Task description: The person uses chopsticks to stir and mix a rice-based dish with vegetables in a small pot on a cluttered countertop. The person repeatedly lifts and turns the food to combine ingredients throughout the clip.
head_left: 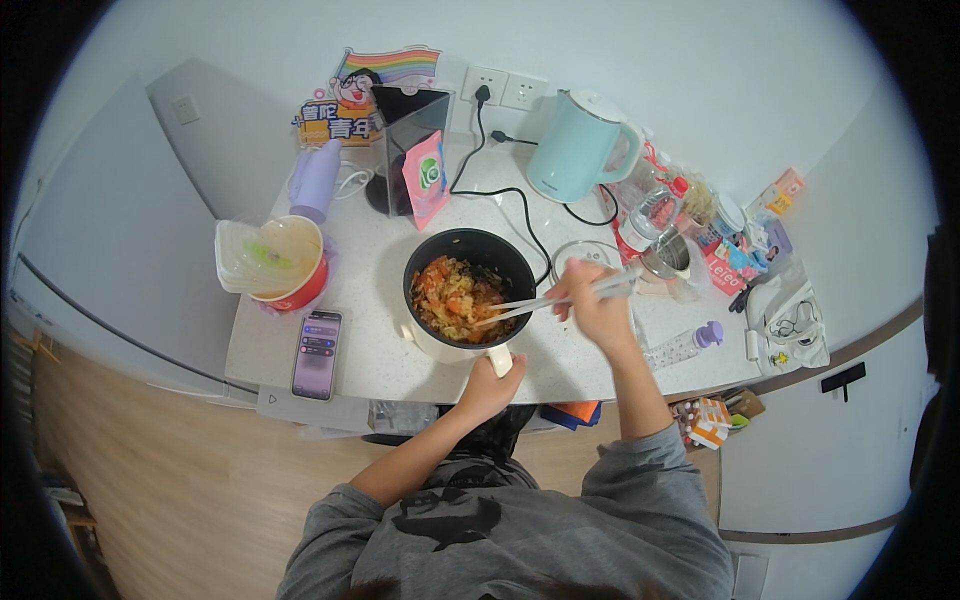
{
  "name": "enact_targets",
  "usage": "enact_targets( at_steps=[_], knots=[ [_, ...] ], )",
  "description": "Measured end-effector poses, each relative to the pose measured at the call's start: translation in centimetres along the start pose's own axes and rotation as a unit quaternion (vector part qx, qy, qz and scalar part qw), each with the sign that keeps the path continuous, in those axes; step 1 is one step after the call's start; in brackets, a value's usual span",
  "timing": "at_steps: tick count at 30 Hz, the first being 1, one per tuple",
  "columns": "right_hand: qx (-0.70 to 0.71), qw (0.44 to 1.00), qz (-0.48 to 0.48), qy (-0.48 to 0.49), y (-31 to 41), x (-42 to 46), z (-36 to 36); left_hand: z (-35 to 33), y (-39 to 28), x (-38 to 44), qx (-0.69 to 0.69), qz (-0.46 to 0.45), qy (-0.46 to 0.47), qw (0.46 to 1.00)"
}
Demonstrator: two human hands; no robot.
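Note:
A small electric cooking pot (534,270) with a dark inside and cream outside stands on the white speckled countertop (360,300). Inside it lies a chopped mix of food (450,296), orange and yellowish. My left hand (491,386) grips the pot's cream handle (499,358) at the near side. Over the pot's right side, my right hand (589,300) holds a pair of pale chopsticks (521,305), their tips in the food. Partly behind that hand, a round glass lid (574,255) lies on the counter.
At left are a red paper tub (304,289) with a plastic container (255,259), a smartphone (316,356) and a lavender handheld device (315,180). A mint electric kettle (574,154) stands behind. Black cords (517,195) cross the counter. Bottles, a metal cup (666,255) and packets crowd the right.

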State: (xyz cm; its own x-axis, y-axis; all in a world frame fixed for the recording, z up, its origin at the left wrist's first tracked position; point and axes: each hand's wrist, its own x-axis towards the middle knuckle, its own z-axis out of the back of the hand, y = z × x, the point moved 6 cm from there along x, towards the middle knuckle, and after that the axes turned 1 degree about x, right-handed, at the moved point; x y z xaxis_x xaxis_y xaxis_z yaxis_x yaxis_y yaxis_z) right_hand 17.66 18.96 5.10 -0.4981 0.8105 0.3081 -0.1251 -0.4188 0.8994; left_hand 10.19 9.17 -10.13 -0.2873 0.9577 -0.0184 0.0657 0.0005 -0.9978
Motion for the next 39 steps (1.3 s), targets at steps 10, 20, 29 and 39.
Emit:
enact_targets(
  at_steps=[10, 20, 29, 39],
  knots=[
    [-0.005, 0.998, -0.062, 0.007, -0.8, 0.3, -3.9, -0.1, 0.0, -0.1, -0.009, 0.017, 0.005, 1.000],
    [0.061, 0.987, -0.017, -0.149, -2.2, 1.1, -1.3, 0.0, 0.4, -0.1, -0.001, 0.018, 0.014, 1.000],
    [0.039, 0.986, -0.005, -0.164, -0.4, 1.1, 0.0, 1.2, -0.4, -1.6, 0.040, -0.047, 0.072, 0.996],
    [-0.003, 0.998, -0.025, 0.065, -2.4, -0.8, -4.7, 0.9, 0.4, -1.3, 0.077, -0.075, 0.062, 0.992]
  ],
)
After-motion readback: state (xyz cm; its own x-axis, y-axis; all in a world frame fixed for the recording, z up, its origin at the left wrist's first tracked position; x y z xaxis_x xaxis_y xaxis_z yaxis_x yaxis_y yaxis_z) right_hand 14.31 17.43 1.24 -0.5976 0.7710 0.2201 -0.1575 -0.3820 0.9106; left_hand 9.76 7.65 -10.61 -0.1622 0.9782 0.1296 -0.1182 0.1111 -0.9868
